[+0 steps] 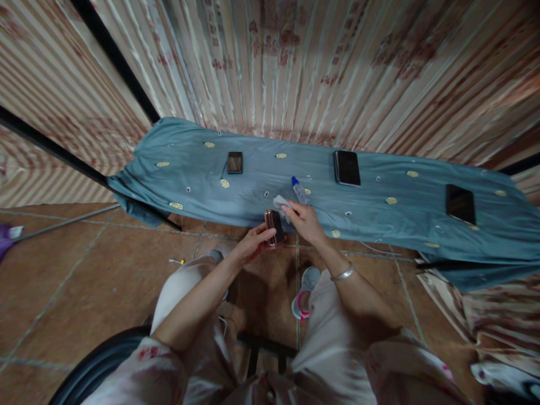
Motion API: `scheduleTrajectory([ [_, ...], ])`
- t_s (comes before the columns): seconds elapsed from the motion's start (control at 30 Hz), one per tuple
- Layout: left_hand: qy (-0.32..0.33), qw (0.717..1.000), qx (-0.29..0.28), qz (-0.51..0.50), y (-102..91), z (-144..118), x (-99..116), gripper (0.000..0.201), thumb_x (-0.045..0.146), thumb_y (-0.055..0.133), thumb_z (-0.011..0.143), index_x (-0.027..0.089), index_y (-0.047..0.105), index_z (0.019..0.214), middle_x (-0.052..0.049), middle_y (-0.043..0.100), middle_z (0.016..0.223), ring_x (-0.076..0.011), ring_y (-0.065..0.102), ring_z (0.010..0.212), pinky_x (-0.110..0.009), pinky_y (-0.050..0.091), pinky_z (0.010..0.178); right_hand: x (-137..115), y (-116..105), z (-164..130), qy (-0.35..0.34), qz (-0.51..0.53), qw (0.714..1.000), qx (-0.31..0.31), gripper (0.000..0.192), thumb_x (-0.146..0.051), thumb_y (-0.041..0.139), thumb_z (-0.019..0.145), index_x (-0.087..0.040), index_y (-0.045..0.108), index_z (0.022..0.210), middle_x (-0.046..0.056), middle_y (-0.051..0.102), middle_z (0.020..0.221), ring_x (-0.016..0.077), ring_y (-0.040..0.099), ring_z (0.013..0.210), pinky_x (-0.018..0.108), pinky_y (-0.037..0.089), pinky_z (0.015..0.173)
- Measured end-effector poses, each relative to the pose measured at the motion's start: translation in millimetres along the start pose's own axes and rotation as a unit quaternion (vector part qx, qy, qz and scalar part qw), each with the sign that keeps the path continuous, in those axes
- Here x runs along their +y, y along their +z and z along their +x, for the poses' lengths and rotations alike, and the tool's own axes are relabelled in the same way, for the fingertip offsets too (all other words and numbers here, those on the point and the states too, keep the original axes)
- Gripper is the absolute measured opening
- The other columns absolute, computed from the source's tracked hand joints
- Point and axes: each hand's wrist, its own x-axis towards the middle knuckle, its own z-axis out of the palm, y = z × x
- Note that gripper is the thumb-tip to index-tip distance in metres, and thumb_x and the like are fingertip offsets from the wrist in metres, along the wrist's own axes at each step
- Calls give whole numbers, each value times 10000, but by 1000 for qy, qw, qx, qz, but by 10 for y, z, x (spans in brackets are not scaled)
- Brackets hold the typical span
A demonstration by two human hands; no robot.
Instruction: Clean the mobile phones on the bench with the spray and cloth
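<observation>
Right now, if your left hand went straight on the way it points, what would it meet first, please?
Probably the right hand and its white cloth, just past the held case, though depth is unclear.

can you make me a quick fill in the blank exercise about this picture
1. The shiny dark device is in the person's ____ hand.
2. The right hand holds a pale wipe, and the colour of the bracelet on that arm is ____.
3. The bottle has a cap that is ____ in colour.
4. In the picture, the number of flat black slabs lying to the right of the bottle is ____.

Missing words: left; silver; blue; two
</observation>
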Motion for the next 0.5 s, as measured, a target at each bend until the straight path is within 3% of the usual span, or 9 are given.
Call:
scheduleTrajectory([
  [0.1, 1, 1000, 1, -4, -2, 10, 6, 465, 378, 845, 659, 132, 704, 1028, -113, 742, 999, -243, 712, 897, -387, 543, 861, -21, -19, 0, 14, -8, 1000, 16, 436, -478, 454, 954, -204, 690, 1199, 50, 748, 1068, 235, 690, 981, 385, 521, 915],
  [0.17, 0, 1000, 1, -1, -4, 18, 4, 462, 390, 836, 669, 128, 704, 1026, -118, 742, 1001, -243, 710, 902, -381, 541, 860, -47, 16, -16, 5, -13, 1000, 1, 451, -480, 431, 963, -216, 664, 1244, 57, 723, 1158, 235, 663, 1087, 388, 496, 980],
  [0.3, 9, 1000, 5, -11, 3, 33, 10, 426, 393, 838, 666, 144, 712, 987, -75, 740, 930, -201, 689, 862, -358, 540, 844, -110, 183, -76, -17, -18, 998, -55, 520, -493, 378, 976, -218, 551, 1383, 74, 573, 1416, 225, 507, 1338, 406, 359, 1155],
  [0.5, 24, 999, 37, -28, 7, 43, 63, 429, 438, 856, 621, 152, 713, 906, -31, 708, 842, -156, 647, 813, -300, 532, 786, -127, 330, -122, -36, -27, 994, -103, 608, -515, 277, 999, -229, 311, 1534, 54, 366, 1576, 184, 325, 1464, 413, 234, 1231],
])
